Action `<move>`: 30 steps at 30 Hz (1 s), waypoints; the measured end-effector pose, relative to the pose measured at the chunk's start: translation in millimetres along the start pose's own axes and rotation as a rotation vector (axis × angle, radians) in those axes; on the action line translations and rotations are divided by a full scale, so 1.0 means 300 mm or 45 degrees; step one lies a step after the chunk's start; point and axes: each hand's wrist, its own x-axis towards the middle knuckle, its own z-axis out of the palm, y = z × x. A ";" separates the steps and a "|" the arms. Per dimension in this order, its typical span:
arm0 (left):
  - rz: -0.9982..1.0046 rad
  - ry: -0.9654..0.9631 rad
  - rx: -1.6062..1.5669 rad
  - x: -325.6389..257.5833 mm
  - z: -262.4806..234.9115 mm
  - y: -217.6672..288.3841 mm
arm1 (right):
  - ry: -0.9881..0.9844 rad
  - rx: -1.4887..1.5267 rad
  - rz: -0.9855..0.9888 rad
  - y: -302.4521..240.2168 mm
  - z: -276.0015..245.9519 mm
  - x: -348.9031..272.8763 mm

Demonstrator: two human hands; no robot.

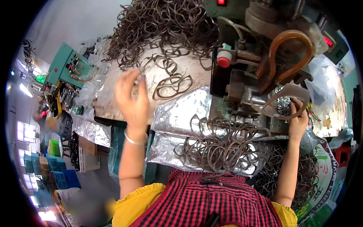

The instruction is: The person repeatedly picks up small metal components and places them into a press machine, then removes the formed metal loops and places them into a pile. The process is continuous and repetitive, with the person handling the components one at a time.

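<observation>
You are pinching a thin brown loop (138,77) between the fingertips of your left hand (131,99), raised over the workbench (196,70) at about ten o'clock from the machine (257,72), while your right hand (298,122) is closing its fingers on a brown curved band (281,108) seated at the machine's front, at about five o'clock from the red knob (224,60). The loop is blurring into your fingers, so its full shape is hard to make out, and the heap of brown loops (166,26) at twelve o'clock is running out past the upper edge.
</observation>
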 end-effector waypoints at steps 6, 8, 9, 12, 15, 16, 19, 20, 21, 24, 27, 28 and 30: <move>-0.777 -0.818 0.161 0.103 0.233 -0.319 | -0.058 0.077 -0.024 -0.059 0.116 0.064; -0.754 -1.166 0.450 0.034 0.354 -0.375 | -0.017 0.211 0.100 -0.022 0.124 0.054; -0.697 -1.116 0.480 0.011 0.370 -0.360 | -0.022 0.166 0.097 -0.031 0.113 0.041; -0.535 -0.794 0.472 -0.015 0.309 -0.241 | 0.064 0.004 0.098 -0.026 0.030 -0.035; -0.587 -0.363 -0.279 -0.060 0.209 -0.213 | 0.265 -0.195 -0.013 0.000 -0.090 -0.143; -0.672 -0.357 -0.486 -0.078 0.194 -0.189 | 0.337 -0.397 -0.091 -0.001 -0.141 -0.187; -0.896 -0.414 -0.860 -0.185 0.196 -0.201 | 0.536 -0.362 0.026 0.033 -0.218 -0.288; -1.024 -0.444 -0.911 -0.201 0.193 -0.175 | 0.509 -0.299 0.069 0.034 -0.232 -0.302; -0.992 -0.435 -0.944 -0.202 0.190 -0.154 | 0.478 -0.228 0.112 0.014 -0.230 -0.309; -0.921 -0.348 -1.021 -0.166 0.231 -0.084 | 0.244 -0.093 0.060 -0.159 -0.166 -0.263; -0.744 -0.306 -1.044 -0.106 0.265 0.008 | -0.056 0.126 -0.128 -0.348 -0.057 -0.122; -0.644 -0.308 -0.978 -0.107 0.273 0.007 | -0.053 0.265 -0.218 -0.384 0.009 -0.071; -0.691 -0.343 -0.921 -0.155 0.336 -0.038 | -0.066 0.453 -0.141 -0.381 0.129 0.010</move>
